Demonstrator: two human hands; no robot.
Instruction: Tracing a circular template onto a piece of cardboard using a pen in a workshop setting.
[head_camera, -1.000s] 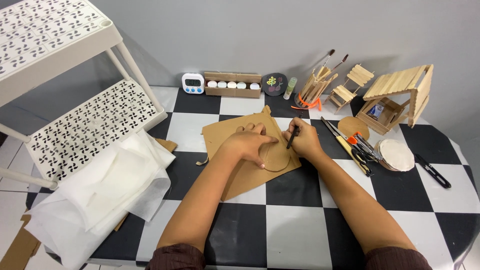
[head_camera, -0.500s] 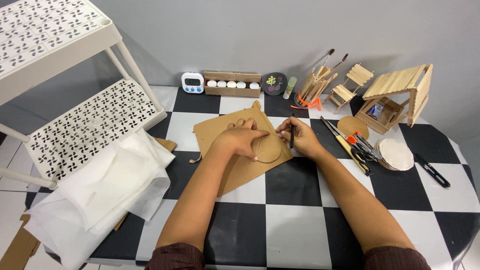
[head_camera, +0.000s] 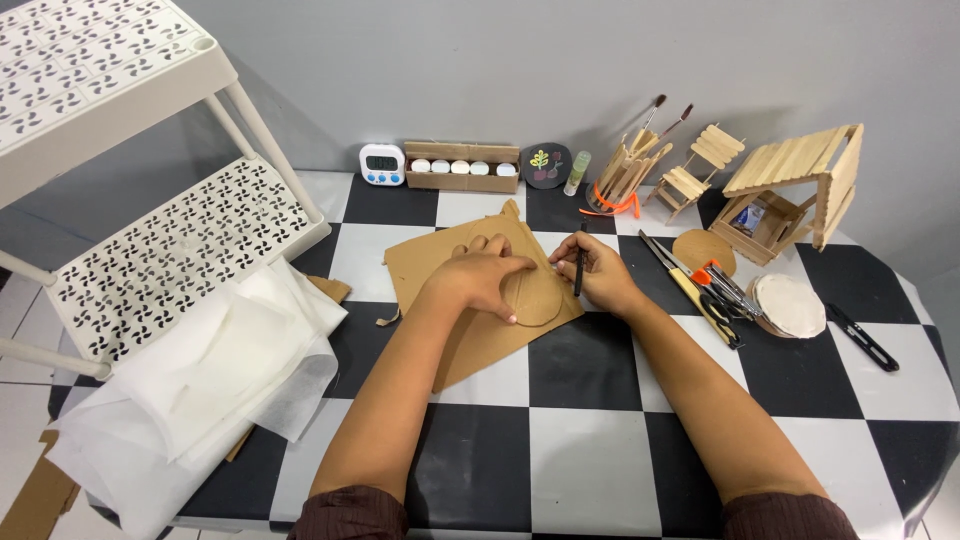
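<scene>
Pressing flat, the left hand (head_camera: 487, 278) pins a cardboard disc (head_camera: 535, 295); right hand (head_camera: 600, 275) grips a pen (head_camera: 578, 272).

A cardboard sheet (head_camera: 450, 340) lies on the table (head_camera: 590, 470) in front of me. My left hand (head_camera: 480, 280) rests flat on a round disc (head_camera: 535, 298) on the sheet. My right hand (head_camera: 598, 275) sits just right of the disc, with a pen (head_camera: 579, 272) upright at its edge. Behind the sheet, along the wall, stand a timer (head_camera: 382, 164), a box of small pots (head_camera: 462, 167) and a holder of sticks (head_camera: 625, 175). To my right lie hand tools (head_camera: 700, 290), and behind them a stick house (head_camera: 795, 195). To my left lie folded sheets (head_camera: 200, 380), and behind them stands a shelf rack (head_camera: 170, 250).
</scene>
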